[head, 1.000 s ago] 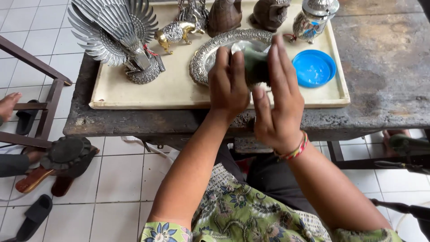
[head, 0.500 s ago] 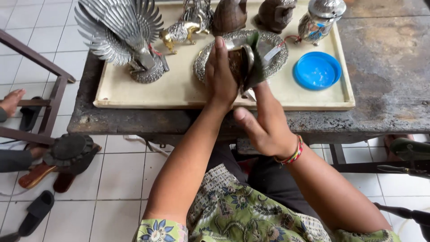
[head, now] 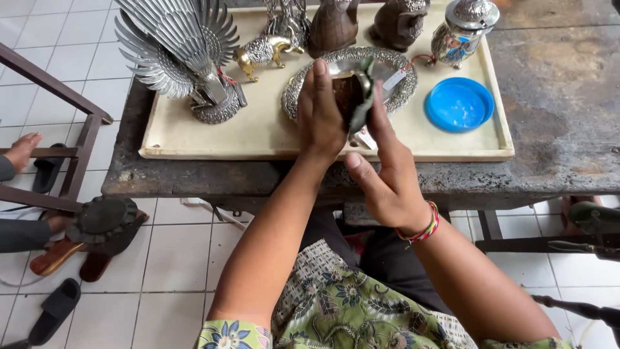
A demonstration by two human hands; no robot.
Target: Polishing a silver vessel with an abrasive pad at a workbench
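The left hand (head: 323, 113) is raised over the near edge of the cream tray (head: 213, 136), its fingers straight and close together, and it holds a small dark brown object (head: 347, 97) against the palm. The right hand (head: 387, 174) comes from below and to the right; its fingers press a dark green cloth (head: 363, 94) against this object, so both hands are closed on the same piece. What the object is exactly I cannot tell, because the hands and the cloth hide most of it. A small white tag (head: 392, 80) hangs near it on the right. The right wrist wears a bracelet of red and yellow threads (head: 423, 227).

Just behind the hands, an oval silver plate with an ornate rim (head: 297, 90) lies on the tray. To the left of it stands a large silver bird with spread wings (head: 177, 52), and a small silver and gold animal figure (head: 261, 52) is beside it. On the far side stand two dark brown figures (head: 336, 26), and to the right a silver jar with a lid (head: 462, 29). A round blue lid (head: 458, 103) lies flat on the right part of the tray.

The tray rests on a dark, worn tabletop (head: 562, 116). On the tiled floor (head: 181, 258) at the left there are dark sandals (head: 55, 310) and the bare foot of another person (head: 22, 148).
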